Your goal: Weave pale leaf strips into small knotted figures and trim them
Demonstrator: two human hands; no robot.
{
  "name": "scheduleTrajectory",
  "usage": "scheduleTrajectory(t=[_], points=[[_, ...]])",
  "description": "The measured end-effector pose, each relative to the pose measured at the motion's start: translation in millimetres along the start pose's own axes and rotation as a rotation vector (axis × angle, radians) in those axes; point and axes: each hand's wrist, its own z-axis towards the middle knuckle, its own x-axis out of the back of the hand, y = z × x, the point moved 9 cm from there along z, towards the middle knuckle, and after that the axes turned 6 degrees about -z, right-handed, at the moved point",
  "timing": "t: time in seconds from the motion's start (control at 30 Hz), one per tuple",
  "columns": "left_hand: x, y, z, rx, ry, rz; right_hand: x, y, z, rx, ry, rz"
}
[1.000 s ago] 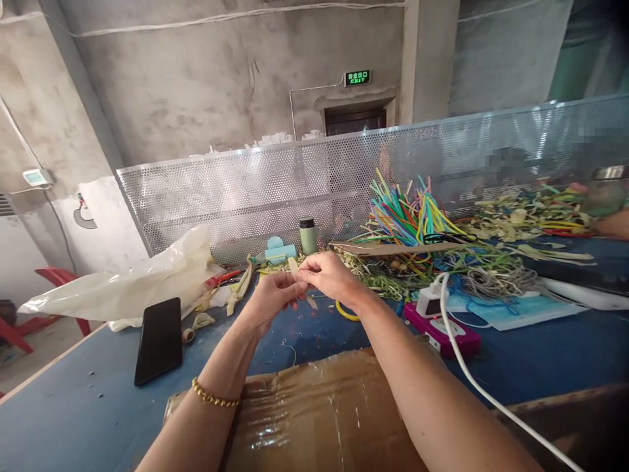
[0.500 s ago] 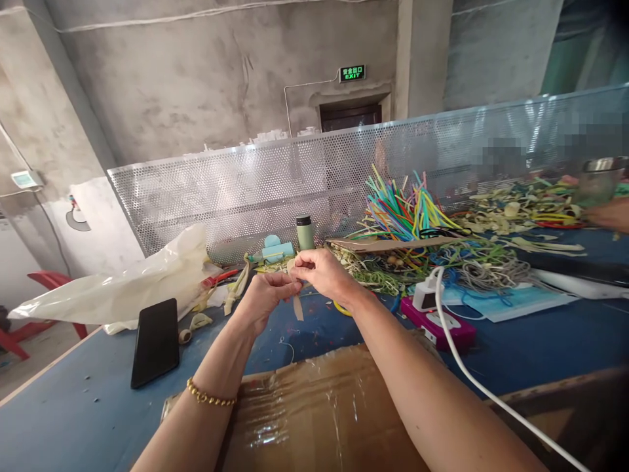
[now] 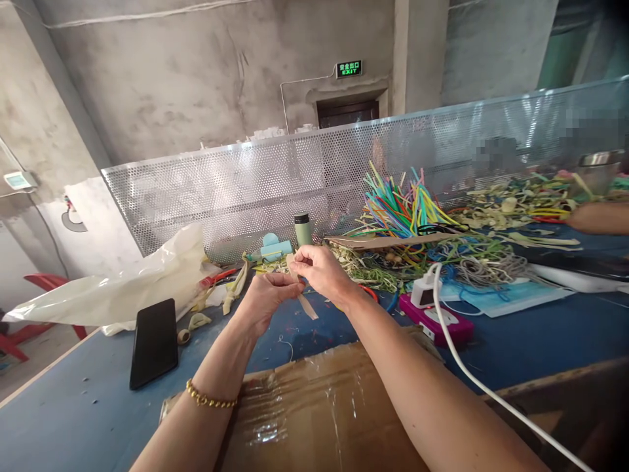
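Observation:
My left hand [image 3: 271,296] and my right hand [image 3: 322,270] meet in front of me above the blue table [image 3: 275,347], fingertips nearly touching. Both are closed in a pinch on a thin, flat beige strip [image 3: 308,307]. One end of it pokes up beside the right fingers; the other hangs down past the left fingertips, slanting to the right. Part of the strip is covered by the fingers. Below my forearms lies a cardboard sheet [image 3: 314,400] with shiny clear tape on it.
To the left are a black phone [image 3: 154,342] and a cream plastic bag [image 3: 132,288]. A green bottle [image 3: 303,233] stands behind my hands. Rightward are colourful cords [image 3: 400,203], a purple power block [image 3: 442,321], a white cable [image 3: 472,370], a face mask [image 3: 521,300] and another person's arm [image 3: 599,217].
The strip's lower end has swung to the right and shows more length below my fingers. Both hands stay nearly in place. At far right, the other person's arm reaches further into view.

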Motion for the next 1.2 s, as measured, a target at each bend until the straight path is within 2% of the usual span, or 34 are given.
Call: scheduleTrajectory(t=[0.2,0.33,0.4,0.57,0.67,0.8,0.87,1.03,1.2], points=[[-5.5,0,1,-0.045,-0.049,0.052,-6,3,1,-0.008,-0.049,-0.008],[-16.0,3,-3,-0.039,-0.213,0.004,-1,11,4,-0.021,-0.031,-0.071],[-14.8,3,-4,-0.013,-0.235,-0.046,2,12,6,0.003,-0.020,-0.095],[5.1,5,2,-0.027,-0.075,-0.136,15,4,7,0.046,0.068,-0.199],[9.6,8,5,-0.086,-0.034,-0.128,11,-1,4,0.051,0.021,-0.279],[11.9,16,4,-0.194,0.023,-0.007,-14,-3,-2,0.051,-0.215,-0.053],[11.7,20,3,-0.230,0.051,0.054,-21,-1,-4,0.031,-0.278,0.078],[9.7,31,-3,-0.285,0.092,0.130,-20,7,-2,-0.008,-0.226,0.196],[6.9,38,-6,-0.279,0.075,0.090,-19,3,-3,-0.014,-0.228,0.251]])
